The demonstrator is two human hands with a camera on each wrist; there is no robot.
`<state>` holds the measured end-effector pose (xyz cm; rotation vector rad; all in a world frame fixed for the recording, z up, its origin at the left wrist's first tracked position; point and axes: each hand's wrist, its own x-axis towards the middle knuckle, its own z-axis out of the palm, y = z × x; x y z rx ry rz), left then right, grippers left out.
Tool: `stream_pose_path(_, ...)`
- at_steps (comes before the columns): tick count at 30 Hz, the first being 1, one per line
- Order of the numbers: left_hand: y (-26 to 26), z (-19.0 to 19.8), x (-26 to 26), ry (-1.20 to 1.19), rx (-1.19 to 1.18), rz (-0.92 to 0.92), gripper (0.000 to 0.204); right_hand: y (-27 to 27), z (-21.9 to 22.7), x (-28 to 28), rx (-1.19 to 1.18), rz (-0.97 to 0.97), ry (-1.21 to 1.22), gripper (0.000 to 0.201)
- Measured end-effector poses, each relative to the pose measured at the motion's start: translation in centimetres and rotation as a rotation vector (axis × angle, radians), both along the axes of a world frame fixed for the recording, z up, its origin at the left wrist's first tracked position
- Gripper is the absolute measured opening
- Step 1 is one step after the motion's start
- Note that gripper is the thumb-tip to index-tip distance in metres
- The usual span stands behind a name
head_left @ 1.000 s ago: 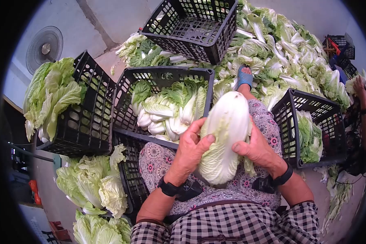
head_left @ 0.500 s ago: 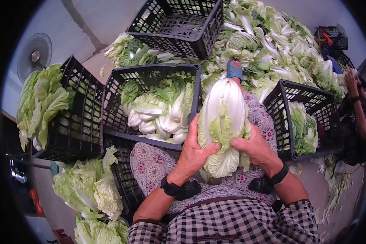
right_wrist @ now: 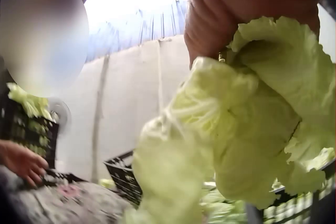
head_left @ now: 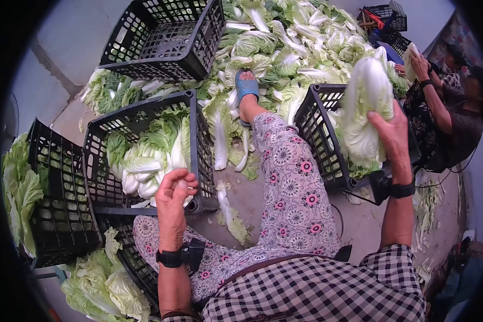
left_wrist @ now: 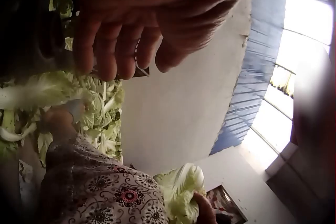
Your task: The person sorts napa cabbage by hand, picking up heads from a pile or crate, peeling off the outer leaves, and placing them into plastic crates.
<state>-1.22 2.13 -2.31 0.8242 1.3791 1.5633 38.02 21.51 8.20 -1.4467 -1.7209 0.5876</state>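
Observation:
A napa cabbage point(head_left: 366, 107), pale green with white ribs, is gripped in my right hand point(head_left: 394, 134), the thumb across its near face. It is held upright over the black crate point(head_left: 319, 142) on the right and hides much of that crate's inside. In the right wrist view the loose outer leaves of the cabbage point(right_wrist: 252, 124) spread out below the palm. My left hand point(head_left: 172, 209) is raised near the front edge of the middle crate point(head_left: 198, 155), its fingers loosely bent and no cabbage in it. The left wrist view shows those fingers point(left_wrist: 126, 50) hanging apart from anything.
White-stemmed cabbages point(head_left: 150, 166) lie in the middle crate. A tilted crate point(head_left: 64, 198) and large cabbages point(head_left: 104, 290) stand at left. Behind are an upper crate point(head_left: 172, 43) and a big leaf heap point(head_left: 290, 43). Loose leaves point(head_left: 228, 214) lie by my foot. Another person point(head_left: 448, 107) works at right.
Both hands held the cabbage over my lap. My left hand has let go and moved left, while my right hand has carried the cabbage right, over the right crate. The head view has turned right.

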Motion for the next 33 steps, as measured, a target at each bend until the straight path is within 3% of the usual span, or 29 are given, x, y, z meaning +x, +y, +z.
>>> stream_pose_path(2,0.2,-0.2,-0.9,-0.019,0.023,0.021,0.035,1.5,-0.9,3.3,0.197,-0.102,-0.249,0.052)
stream_pose_path(3,0.3,-0.4,-1.3,-0.02,0.027,0.031,0.036,1.7,-1.1,3.9,0.218,-0.119,-0.258,0.055)
stream_pose_path(6,0.9,0.0,-2.4,0.009,0.014,0.035,0.036,3.3,-2.7,6.0,0.168,-0.182,-0.42,0.059)
stream_pose_path(8,1.3,0.2,-3.3,0.034,0.001,0.021,0.036,3.4,-3.3,4.9,-0.03,-0.207,-0.581,0.064)
stream_pose_path(10,1.7,0.7,-4.0,0.073,-0.024,0.008,0.038,6.1,-9.1,8.8,-0.053,0.036,-0.694,0.064)
stream_pose_path(12,2.2,1.0,-4.5,0.13,-0.062,-0.017,0.037,7.0,-10.9,8.8,-0.519,0.29,-0.804,0.065)
stream_pose_path(13,2.5,1.1,-4.8,0.163,-0.081,-0.03,0.036,7.1,-11.6,8.5,-0.603,0.389,-0.809,0.062)
stream_pose_path(16,2.9,1.1,-5.9,0.23,-0.129,-0.058,0.036,6.6,-11.9,7.5,-0.701,0.312,-0.687,0.056)
stream_pose_path(19,3.6,0.1,-7.6,0.276,-0.173,-0.066,0.039,5.9,-9.6,6.3,-0.622,0.296,-0.771,0.054)
stream_pose_path(22,4.4,-1.1,-9.5,0.296,-0.23,-0.048,0.039,5.0,-7.8,5.1,-0.187,0.27,-0.58,0.05)
stream_pose_path(26,5.2,-2.1,-11.3,0.427,-0.408,-0.072,0.044,-0.1,-2.2,-2.9,-0.057,0.336,-0.237,0.042)
stream_pose_path(30,6.0,-4.1,-12.8,0.463,-0.579,-0.166,0.054,-3.2,-2.5,-7.2,-0.141,0.551,-0.006,0.033)
stream_pose_path(33,7.3,-4.3,-14.0,0.593,-0.657,-0.327,0.062,-3.9,-3.4,-8.6,-0.217,0.591,0.122,0.031)
